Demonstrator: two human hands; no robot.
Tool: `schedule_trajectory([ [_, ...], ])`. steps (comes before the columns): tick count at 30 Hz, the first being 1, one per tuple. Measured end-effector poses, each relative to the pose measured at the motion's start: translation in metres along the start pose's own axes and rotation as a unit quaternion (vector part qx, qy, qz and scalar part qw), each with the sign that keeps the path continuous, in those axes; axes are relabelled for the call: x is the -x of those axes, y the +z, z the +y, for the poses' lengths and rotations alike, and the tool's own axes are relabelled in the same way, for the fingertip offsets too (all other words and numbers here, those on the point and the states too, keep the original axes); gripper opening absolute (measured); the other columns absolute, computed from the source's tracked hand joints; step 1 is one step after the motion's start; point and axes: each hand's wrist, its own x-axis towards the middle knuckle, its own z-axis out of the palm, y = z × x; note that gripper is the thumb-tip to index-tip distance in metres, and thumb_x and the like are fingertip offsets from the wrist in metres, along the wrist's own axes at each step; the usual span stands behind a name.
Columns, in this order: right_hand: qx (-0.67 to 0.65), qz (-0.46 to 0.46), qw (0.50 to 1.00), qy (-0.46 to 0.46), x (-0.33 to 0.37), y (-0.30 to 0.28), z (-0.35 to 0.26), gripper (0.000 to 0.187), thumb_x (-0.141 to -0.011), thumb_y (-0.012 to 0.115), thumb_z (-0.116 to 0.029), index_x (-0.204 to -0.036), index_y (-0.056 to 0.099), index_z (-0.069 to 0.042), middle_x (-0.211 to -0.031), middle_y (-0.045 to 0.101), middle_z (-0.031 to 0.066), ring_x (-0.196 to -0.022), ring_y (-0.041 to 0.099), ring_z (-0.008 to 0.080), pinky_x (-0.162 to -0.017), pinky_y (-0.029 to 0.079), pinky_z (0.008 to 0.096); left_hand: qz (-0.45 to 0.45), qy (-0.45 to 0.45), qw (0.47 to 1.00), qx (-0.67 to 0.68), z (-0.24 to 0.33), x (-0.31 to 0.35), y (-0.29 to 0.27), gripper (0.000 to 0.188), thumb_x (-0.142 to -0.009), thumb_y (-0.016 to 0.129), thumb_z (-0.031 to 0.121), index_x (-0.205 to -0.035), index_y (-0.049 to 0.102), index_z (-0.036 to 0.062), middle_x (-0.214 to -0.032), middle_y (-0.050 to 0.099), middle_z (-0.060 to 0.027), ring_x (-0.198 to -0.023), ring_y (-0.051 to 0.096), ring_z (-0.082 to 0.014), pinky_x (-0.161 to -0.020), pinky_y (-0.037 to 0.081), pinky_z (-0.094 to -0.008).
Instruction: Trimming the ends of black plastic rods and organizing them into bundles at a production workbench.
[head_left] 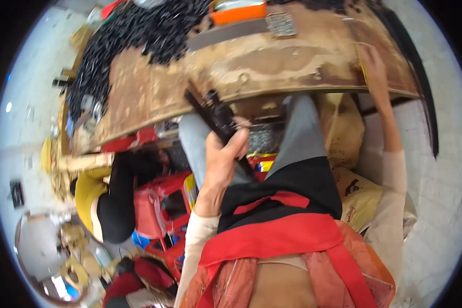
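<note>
My left hand (225, 151) is closed around a dark bundle of long black pieces (210, 110), held over my lap in front of the table edge. The bundle is tilted, its far ends pointing up and left; what the pieces are is too blurred to tell. At the right end of the wooden table (262, 64), my right hand (376, 66) reaches over the surface with its fingers bent. A thin yellow thing (363, 64) lies along those fingers. Whether they grip it cannot be made out.
A large heap of black pieces (154, 31) covers the table's far left. An orange tray (238, 13), a grey strip (228, 35) and a small tray of metal bits (281, 24) lie at the back. Sacks (357, 192) stand right. Another person (113, 200) sits left near a red chair (159, 210).
</note>
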Motion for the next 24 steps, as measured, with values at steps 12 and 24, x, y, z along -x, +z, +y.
schedule_trajectory([
  [12, -0.039, -0.451, 0.884, -0.118, 0.123, 0.067, -0.123, 0.037, -0.094, 0.055, -0.012, -0.128, 0.049, 0.002, -0.101, 0.063, 0.017, -0.089, 0.063, 0.0285, -0.08, 0.05, 0.0361, -0.082, 0.031, 0.993, -0.076, 0.0, 0.009, 0.0, 0.052, -0.09, 0.066, 0.039, -0.118, 0.055, -0.0038, -0.067, 0.042, 0.0037, -0.057, 0.035, -0.0068, -0.052, 0.028, -0.023],
  [24, 0.012, -0.451, 0.884, -0.124, 0.118, 0.06, -0.142, 0.038, -0.09, 0.062, -0.012, -0.123, 0.049, 0.001, -0.092, 0.064, 0.0148, -0.074, 0.064, 0.0301, -0.066, 0.05, 0.0359, -0.118, 0.019, 0.991, -0.066, 0.002, 0.016, 0.0, 0.033, -0.093, 0.065, 0.02, -0.118, 0.06, -0.0008, -0.068, 0.047, 0.0054, -0.059, 0.039, -0.0042, -0.053, 0.031, -0.0206],
])
